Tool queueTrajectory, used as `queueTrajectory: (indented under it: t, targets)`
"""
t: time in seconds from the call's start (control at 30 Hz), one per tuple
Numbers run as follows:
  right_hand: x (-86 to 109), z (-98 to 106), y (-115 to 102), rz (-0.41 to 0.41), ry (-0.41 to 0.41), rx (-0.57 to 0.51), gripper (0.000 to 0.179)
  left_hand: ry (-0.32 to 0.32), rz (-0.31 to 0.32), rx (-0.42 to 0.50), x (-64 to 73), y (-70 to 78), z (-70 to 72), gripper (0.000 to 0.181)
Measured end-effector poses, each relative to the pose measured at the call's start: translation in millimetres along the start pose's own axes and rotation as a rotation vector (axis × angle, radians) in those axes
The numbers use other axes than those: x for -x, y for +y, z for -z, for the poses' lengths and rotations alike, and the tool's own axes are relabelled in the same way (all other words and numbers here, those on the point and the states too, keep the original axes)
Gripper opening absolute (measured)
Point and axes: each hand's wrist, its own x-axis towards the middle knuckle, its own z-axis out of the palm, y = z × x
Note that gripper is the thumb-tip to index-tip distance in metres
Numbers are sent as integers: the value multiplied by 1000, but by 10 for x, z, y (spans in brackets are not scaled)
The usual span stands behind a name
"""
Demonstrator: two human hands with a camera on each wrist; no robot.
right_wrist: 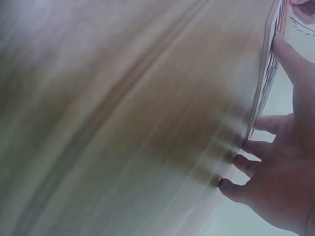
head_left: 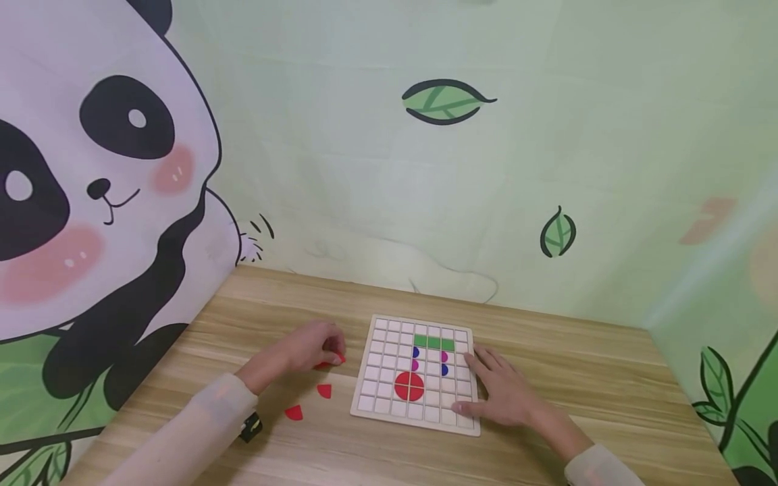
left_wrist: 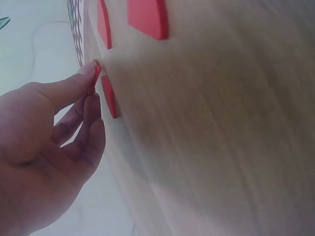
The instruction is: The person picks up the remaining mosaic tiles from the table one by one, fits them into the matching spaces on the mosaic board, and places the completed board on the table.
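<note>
My left hand [head_left: 313,345] pinches a red quarter-circle piece [left_wrist: 97,71] between thumb and fingertips, just over the table left of the board. Another red piece [left_wrist: 109,96] lies below those fingertips in the left wrist view. Two more red quarter-circles [head_left: 325,391] lie nearer me. The white gridded board [head_left: 379,388] carries a red circle [head_left: 409,386] of quarter pieces, a green row [head_left: 434,342] along the upper part, and small blue and pink half-circles [head_left: 444,356]. My right hand [head_left: 501,388] rests at the board's right edge with spread fingers, thumb on the grid.
The wooden table [head_left: 273,297] runs back to a cloth backdrop [head_left: 340,169] printed with a panda and leaves. A small dark object [head_left: 250,428] shows beside my left sleeve [head_left: 206,422].
</note>
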Motion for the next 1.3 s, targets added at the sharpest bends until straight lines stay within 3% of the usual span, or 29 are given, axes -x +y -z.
queueTrajectory:
  t: [0.23,0.47,0.7,0.87,1.0,1.3]
  targets:
    - [5,-31,-5,-5,-20,4,110,-3,21,2,38,23,35,16]
    - [12,-12,-12,6,-7,5,109,13,-48,-17,-15,155,65,9]
    - [27,1,5,6,2,14,110,25,-79,-17,-181,413,-15,8]
    - [39,-22,9,0,-5,7,110,-19,-54,49,-292,614,-83,7]
    - [33,-22,8,0,-1,2,110,-31,-83,84,-394,770,-137,5]
    - [-1,14,3,13,5,3,109,-25,-114,99,-621,993,-355,7]
